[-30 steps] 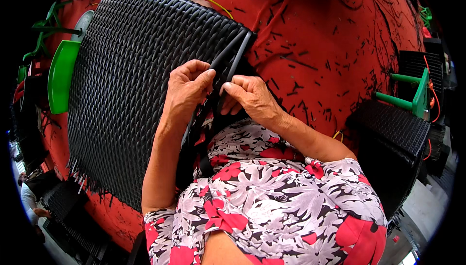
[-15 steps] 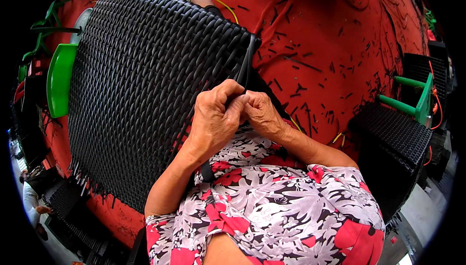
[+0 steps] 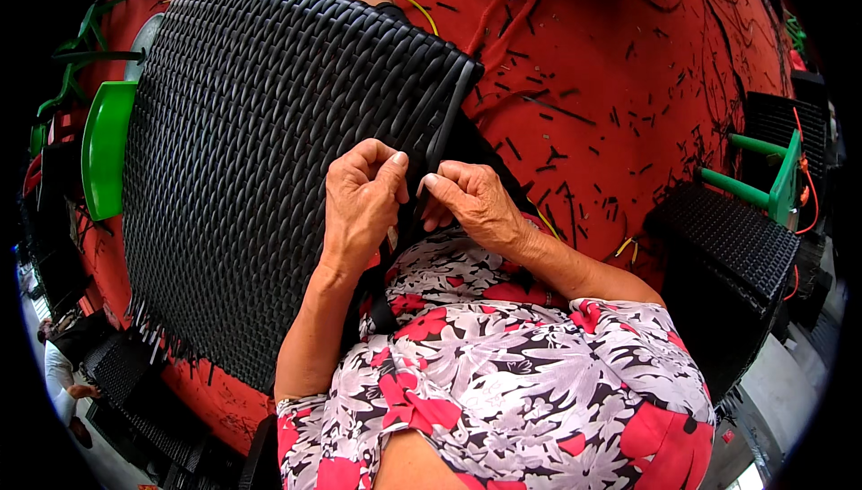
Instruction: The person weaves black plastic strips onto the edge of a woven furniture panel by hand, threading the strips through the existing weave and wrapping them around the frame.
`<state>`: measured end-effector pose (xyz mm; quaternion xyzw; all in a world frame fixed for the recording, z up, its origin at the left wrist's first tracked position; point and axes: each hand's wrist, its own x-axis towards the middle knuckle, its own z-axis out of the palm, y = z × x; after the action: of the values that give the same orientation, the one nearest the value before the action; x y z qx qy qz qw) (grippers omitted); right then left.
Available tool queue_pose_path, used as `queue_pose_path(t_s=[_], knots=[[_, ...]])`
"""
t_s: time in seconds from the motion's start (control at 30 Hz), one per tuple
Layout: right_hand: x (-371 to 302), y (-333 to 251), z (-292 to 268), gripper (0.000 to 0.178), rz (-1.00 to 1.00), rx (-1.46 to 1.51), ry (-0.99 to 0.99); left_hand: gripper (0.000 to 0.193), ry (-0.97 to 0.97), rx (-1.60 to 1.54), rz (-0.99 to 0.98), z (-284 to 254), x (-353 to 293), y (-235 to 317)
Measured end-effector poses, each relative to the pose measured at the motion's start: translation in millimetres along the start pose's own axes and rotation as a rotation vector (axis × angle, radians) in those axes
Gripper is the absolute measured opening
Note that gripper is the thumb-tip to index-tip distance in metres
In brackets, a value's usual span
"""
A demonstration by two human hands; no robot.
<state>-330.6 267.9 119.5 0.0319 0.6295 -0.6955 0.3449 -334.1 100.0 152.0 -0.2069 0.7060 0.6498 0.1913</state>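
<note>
The left hand (image 3: 362, 207) has drawn leftward, parting from the right hand (image 3: 483, 209). Leftmost, a green plastic piece (image 3: 108, 150) stands beside the black woven panel (image 3: 260, 131). Over the panel's right part, the left fingers curl together; I cannot tell whether they grip anything. A dark strip (image 3: 452, 114) follows the panel's right edge down toward the right fingers, bent thumb-to-finger, their hold unclear. Farther right, scraps (image 3: 558, 111) litter the red floor (image 3: 660, 59).

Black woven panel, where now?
Head view, mostly left of centre: the black woven panel has the left hand in front of its right side and the right hand near that edge.
</note>
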Motion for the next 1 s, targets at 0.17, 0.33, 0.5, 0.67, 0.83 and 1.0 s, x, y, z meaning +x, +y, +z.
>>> queue_pose_path(t_s=[0.17,0.33,0.5,0.67,0.83,1.0], knots=[[-1,-2,0,0.031,-0.005,-0.001,-0.001,0.021,-0.014,-0.068,-0.054,-4,2,4],[-3,-11,1,0.030,0.020,0.000,-0.004,0.019,-0.015,-0.053,-0.036,-5,6,-2],[-4,-22,8,0.027,-0.020,0.056,0.001,0.020,-0.025,-0.060,-0.042,-4,6,1],[1,-28,16,0.028,-0.069,0.133,0.011,0.020,-0.036,-0.052,-0.027,-5,8,1],[13,-33,33,0.032,-0.130,0.221,0.024,0.022,-0.054,-0.217,-0.026,-7,9,-2],[19,-34,41,0.032,-0.201,0.171,0.071,0.021,-0.134,-0.286,-0.048,-16,17,-5]])
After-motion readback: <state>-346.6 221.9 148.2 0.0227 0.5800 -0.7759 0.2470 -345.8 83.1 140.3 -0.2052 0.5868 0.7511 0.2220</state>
